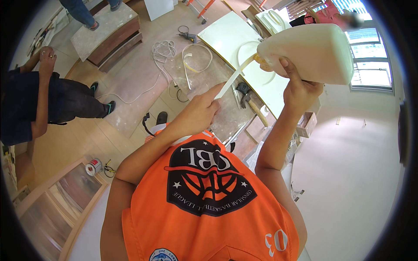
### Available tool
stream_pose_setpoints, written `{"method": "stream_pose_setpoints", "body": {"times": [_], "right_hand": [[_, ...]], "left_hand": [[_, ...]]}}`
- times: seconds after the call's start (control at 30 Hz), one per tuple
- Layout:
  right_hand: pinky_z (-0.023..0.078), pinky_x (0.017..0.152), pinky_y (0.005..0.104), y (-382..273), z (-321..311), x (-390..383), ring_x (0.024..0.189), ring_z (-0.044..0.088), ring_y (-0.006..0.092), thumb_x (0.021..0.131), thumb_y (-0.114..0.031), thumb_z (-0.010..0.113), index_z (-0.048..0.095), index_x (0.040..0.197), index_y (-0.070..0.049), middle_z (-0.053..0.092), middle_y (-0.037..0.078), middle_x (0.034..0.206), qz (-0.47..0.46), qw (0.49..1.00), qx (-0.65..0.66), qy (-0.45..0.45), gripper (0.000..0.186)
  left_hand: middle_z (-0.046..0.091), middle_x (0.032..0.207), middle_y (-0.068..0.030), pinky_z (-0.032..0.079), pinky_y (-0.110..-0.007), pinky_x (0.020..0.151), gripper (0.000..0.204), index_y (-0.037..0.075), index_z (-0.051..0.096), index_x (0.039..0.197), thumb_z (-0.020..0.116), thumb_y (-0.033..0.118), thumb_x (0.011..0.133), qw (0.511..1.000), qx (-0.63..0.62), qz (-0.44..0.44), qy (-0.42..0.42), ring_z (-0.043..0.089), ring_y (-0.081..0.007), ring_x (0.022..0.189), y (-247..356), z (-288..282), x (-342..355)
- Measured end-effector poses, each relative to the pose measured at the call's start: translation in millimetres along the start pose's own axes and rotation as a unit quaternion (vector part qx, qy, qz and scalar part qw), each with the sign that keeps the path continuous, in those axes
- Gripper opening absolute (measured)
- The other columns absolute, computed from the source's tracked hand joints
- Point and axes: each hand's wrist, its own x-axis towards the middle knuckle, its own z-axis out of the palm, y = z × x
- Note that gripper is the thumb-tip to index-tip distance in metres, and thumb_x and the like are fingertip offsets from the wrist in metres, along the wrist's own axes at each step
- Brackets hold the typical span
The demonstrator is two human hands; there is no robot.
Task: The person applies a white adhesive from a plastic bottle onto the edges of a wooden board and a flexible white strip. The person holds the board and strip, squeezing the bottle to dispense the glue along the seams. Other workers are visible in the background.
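Note:
A translucent white plastic jug (pixel 311 54) is held up at the right, tipped on its side with its mouth toward the left. My right hand (pixel 300 87) is closed on it from below, the thumb along its side. At the jug's mouth, yellowish glue-like stuff (pixel 264 63) touches the upper end of a pale, narrow strip (pixel 237 76). The strip slants down to my left hand (pixel 199 112), whose fingers are closed round its lower end. My fingers partly cover that end.
Below lie a hammer (pixel 256 111), a coiled strip (pixel 198 69), a drill-like tool (pixel 189 37) and white cable (pixel 164 51). A white panel (pixel 230 37) lies beyond. One person (pixel 52 100) stands left, another's legs (pixel 80 12) on a low cabinet (pixel 106 37). A can (pixel 93 166) sits lower left.

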Motion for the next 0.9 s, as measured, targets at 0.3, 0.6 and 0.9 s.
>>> {"method": "stream_pose_setpoints", "body": {"times": [0.3,0.6,0.9], "right_hand": [[0.056,0.079,0.0288,-6.0,-2.3,-2.0,0.085,0.071,0.0170,0.071,0.000,0.090,0.073,0.102,0.007,0.076,0.011,0.095,0.019,0.999,0.004,-0.029,0.036],[0.056,0.074,0.0286,-10.4,4.0,-8.1,0.081,0.072,0.0178,0.072,-0.001,0.089,0.072,0.101,0.009,0.076,0.012,0.094,0.084,0.993,0.000,-0.088,0.035],[0.055,0.090,0.0344,-3.5,6.3,-3.7,0.096,0.071,0.0212,0.072,0.003,0.089,0.067,0.114,0.008,0.074,0.015,0.106,0.096,0.991,0.012,-0.094,0.048]], "left_hand": [[0.043,0.076,0.0023,0.034,-0.023,0.050,0.054,0.016,0.036,0.160,0.043,0.010,0.107,0.999,-0.034,-0.011,-0.016,0.037,-0.0067,0.058,1.2,1.0,0.6],[0.061,0.092,-0.0013,0.035,-0.020,0.053,0.053,0.009,0.036,0.159,0.045,0.012,0.106,0.995,-0.072,0.005,-0.074,0.040,-0.0046,0.063,-6.4,-7.3,10.0],[0.064,0.098,-0.0034,0.043,-0.022,0.060,0.046,0.005,0.041,0.151,0.046,0.008,0.106,0.996,-0.048,0.008,-0.073,0.046,-0.0068,0.069,-13.5,-10.9,17.5]]}}
